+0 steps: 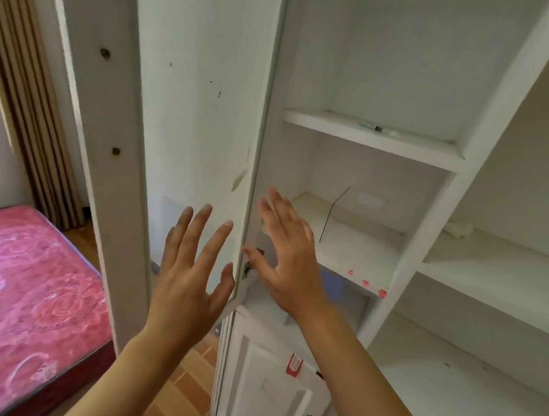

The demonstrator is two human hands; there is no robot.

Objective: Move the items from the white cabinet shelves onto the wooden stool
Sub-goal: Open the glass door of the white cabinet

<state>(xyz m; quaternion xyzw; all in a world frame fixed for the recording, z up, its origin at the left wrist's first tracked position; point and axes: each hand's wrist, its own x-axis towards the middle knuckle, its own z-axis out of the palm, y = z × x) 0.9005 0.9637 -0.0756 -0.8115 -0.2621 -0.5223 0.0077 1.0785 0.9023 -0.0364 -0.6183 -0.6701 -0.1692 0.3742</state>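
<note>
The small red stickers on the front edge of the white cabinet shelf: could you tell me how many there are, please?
3, in a row along the middle shelf's front edge: left, middle, right. The right hand may hide more.

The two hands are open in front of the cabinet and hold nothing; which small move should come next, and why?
Probably reach the right hand into the middle shelf for the thin dark wire leaning there. Both hands are spread and empty; the left hand is in front of the open door. The wire seems the nearest item; a pen-like thing lies on the shelf above.
</note>
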